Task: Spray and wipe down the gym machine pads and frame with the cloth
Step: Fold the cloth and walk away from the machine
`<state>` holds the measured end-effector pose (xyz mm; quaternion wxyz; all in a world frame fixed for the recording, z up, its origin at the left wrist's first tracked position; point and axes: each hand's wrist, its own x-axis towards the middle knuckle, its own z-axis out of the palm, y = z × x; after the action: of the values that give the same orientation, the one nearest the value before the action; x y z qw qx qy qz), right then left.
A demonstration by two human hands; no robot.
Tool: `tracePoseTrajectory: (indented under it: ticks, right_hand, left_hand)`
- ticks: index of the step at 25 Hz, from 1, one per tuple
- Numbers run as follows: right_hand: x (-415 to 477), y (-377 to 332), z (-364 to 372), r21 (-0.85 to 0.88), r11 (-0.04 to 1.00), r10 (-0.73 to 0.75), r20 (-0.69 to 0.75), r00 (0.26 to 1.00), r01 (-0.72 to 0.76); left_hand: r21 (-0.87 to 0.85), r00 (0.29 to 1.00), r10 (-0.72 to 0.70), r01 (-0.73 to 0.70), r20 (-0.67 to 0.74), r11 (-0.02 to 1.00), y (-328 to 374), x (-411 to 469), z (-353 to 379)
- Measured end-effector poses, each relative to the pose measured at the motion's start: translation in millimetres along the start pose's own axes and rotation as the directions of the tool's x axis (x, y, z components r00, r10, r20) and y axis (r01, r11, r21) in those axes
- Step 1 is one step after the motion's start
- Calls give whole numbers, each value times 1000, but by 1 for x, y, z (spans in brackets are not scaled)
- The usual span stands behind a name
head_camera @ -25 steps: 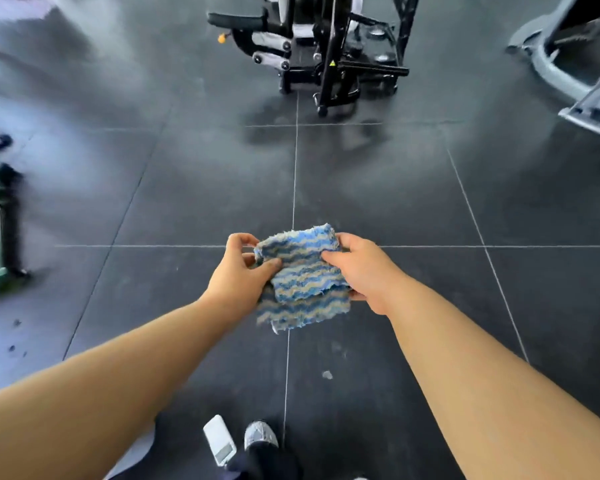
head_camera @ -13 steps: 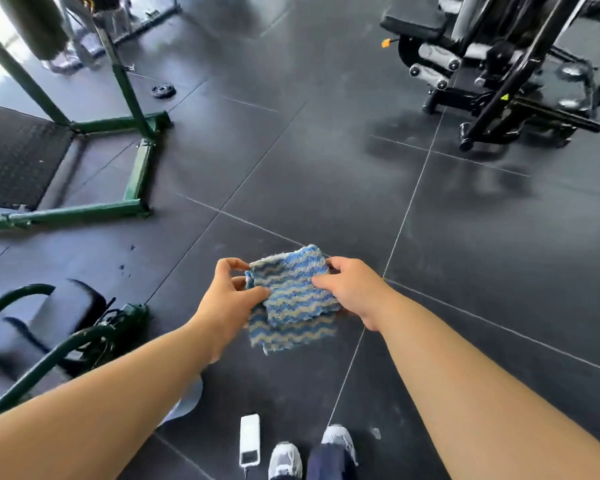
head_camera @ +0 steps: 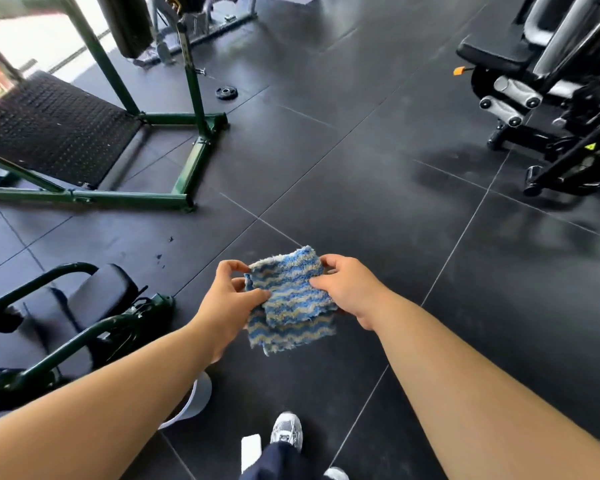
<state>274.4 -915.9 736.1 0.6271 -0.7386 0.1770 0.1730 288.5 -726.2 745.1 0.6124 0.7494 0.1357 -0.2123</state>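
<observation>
**Getting the cloth ready**

Both hands pinch the striped cloth (head_camera: 291, 299) in the air, above the dark floor (head_camera: 430, 254). The left hand (head_camera: 227, 299) holds its left edge and the right hand (head_camera: 347, 289) its right edge. The cloth is folded and a bit longer top to bottom, with its loose end hanging down. I think no wiping has begun. Next, it must go to the black pad (head_camera: 104, 289) on the left.

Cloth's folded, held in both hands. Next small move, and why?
Probably turn left and bring the cloth down to the black pad of the green-framed machine: the left hand and right hand both pinch the cloth in mid-air, touching no machine, and that pad looks nearest.
</observation>
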Motion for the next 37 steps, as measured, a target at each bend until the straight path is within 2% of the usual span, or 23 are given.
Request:
tracePoseTrajectory:
  ticks: [10, 15, 19, 23, 28, 33, 37]
  right_hand:
    - [21, -19, 14, -28, 998, -53, 37, 998, 54]
    - [56, -24, 67, -64, 998, -6, 127, 992, 14]
    - [84, -21, 152, -140, 987, 114, 247, 962, -81]
    - [120, -10, 263, -225, 969, 182, 351, 919, -106]
    - [175, 47, 389, -329, 939, 231, 371, 899, -106]
    - [232, 119, 458, -444, 891, 301, 410, 861, -100]
    - [278, 168, 491, -472, 878, 304, 415, 858, -83]
  left_hand:
    - [41, 998, 64, -63, -9, 997, 12, 16, -23]
    - [-34, 995, -13, 10, -103, 999, -10, 32, -74]
    - [-40, 968, -123, 117, -221, 992, -59, 33, -140]
    - [-48, 889, -235, 235, -392, 971, -126, 51, -227]
    - [90, 784, -229, 339, -578, 936, -221, 85, -300]
    - [21, 719, -301, 401, -627, 916, -296, 132, -331]
    - [-49, 714, -349, 405, -607, 913, -356, 175, -343]
